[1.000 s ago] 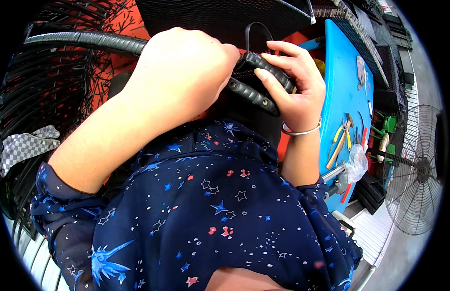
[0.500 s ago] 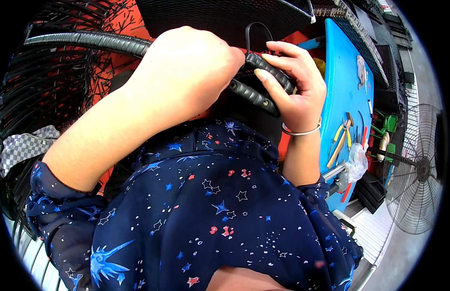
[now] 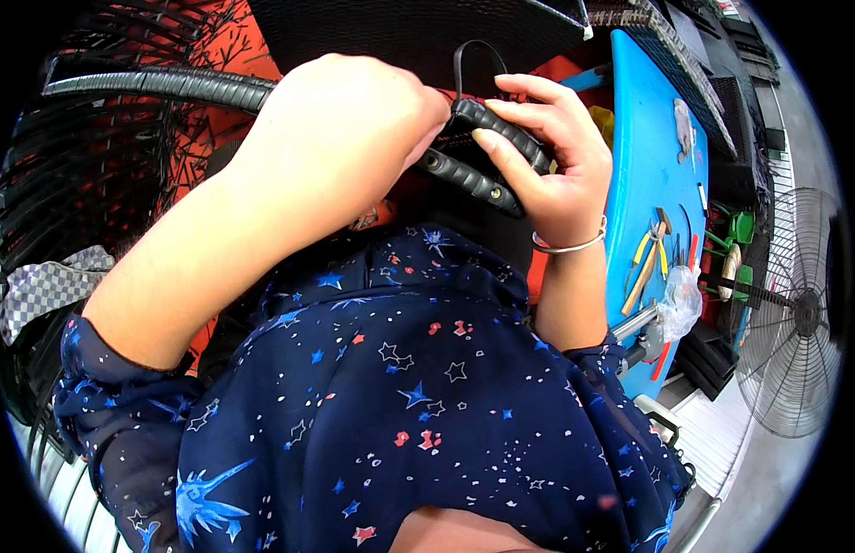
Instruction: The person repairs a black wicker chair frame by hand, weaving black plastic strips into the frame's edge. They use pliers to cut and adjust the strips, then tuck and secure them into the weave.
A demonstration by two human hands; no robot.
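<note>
A black wicker-wrapped frame [image 3: 183, 86] runs from the far left under my left hand [image 3: 340, 143] and comes out bent on its right side. My left hand is closed in a fist over it, its fingertips hidden beneath the hand. Thumb and fingers of my right hand [image 3: 570, 161] grip the wrapped end of the frame. Between the hands, a thin black strip [image 3: 472, 44] stands up in a loop. Below it, a shorter wrapped bar [image 3: 469, 178] with small holes or metal fittings points toward my right wrist.
Many black strips [image 3: 77, 175] hang at the left over a red surface [image 3: 234, 55]. A dark woven panel [image 3: 391, 46] stands beyond my hands. On the right, a blue table [image 3: 635, 120] carries pliers [image 3: 645, 247], a hammer [image 3: 662, 226] and a plastic bag [image 3: 678, 304]. A fan [image 3: 803, 313] stands farther right.
Both hands and the wrapped frame have shifted slightly left, and the strip's loop has moved with them. My grip looks the same.
</note>
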